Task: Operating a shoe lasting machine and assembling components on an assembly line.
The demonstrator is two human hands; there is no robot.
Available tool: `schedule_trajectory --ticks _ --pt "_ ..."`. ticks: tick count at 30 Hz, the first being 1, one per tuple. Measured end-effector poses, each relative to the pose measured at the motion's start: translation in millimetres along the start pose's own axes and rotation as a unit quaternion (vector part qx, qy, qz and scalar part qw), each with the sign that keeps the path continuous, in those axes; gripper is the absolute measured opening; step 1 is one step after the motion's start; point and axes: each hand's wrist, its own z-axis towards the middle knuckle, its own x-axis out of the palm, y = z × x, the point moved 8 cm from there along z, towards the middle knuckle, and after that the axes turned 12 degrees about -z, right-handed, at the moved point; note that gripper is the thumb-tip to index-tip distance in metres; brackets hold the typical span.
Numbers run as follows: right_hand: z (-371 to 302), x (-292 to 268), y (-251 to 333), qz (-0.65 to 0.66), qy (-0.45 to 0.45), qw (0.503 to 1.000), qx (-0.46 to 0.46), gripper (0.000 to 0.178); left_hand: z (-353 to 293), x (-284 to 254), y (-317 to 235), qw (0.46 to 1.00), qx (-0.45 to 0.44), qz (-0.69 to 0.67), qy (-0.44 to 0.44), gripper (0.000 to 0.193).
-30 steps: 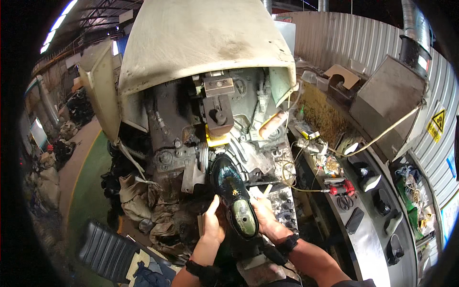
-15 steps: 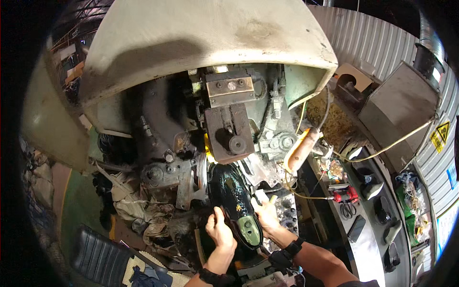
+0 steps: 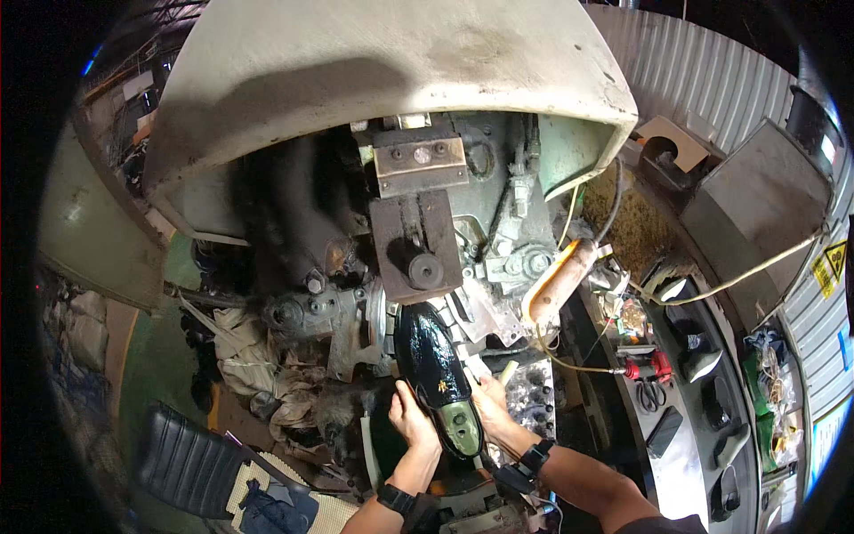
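A glossy black shoe upper (image 3: 427,351) is stretched over a green last (image 3: 460,429). Its toe end lies below the machine's dark metal block (image 3: 418,245), with the heel end toward me. My left hand (image 3: 414,422) presses against the left side of the upper, thumb up, its other fingers partly hidden. Against the right side, my right hand (image 3: 492,408) closes round the heel part. A short pale strip (image 3: 508,372) shows just beyond the right fingers; whether I hold it cannot be made out.
A pale machine hood (image 3: 382,62) overhangs the work. An orange-and-white lamp (image 3: 560,283) hangs at the right on a cable. A side bench (image 3: 680,481) carries a phone (image 3: 664,432), scissors (image 3: 650,395) and a red tool (image 3: 648,367). A black chair (image 3: 182,458) stands lower left.
My left hand has come in against the side of the upper, where a gap showed before. The upper sits slightly straighter under the block, and the view has shifted a little.
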Motion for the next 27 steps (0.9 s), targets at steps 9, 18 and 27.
schedule_trajectory --ticks 9,18,27 --pt "-20.4 -8.0 15.0 -0.106 -0.038 0.993 -0.029 0.029 -18.9 4.3 -14.5 0.996 -0.050 0.043 -0.062 0.031" --pt "-40.5 30.4 37.5 -0.135 0.039 0.990 -0.016 0.059 -45.0 53.8 -9.2 0.963 -0.186 -0.033 0.189 0.061" --pt "-48.0 31.3 28.6 -0.110 0.022 0.989 -0.100 0.044 -26.5 36.5 10.5 0.975 -0.162 -0.001 0.149 0.060"
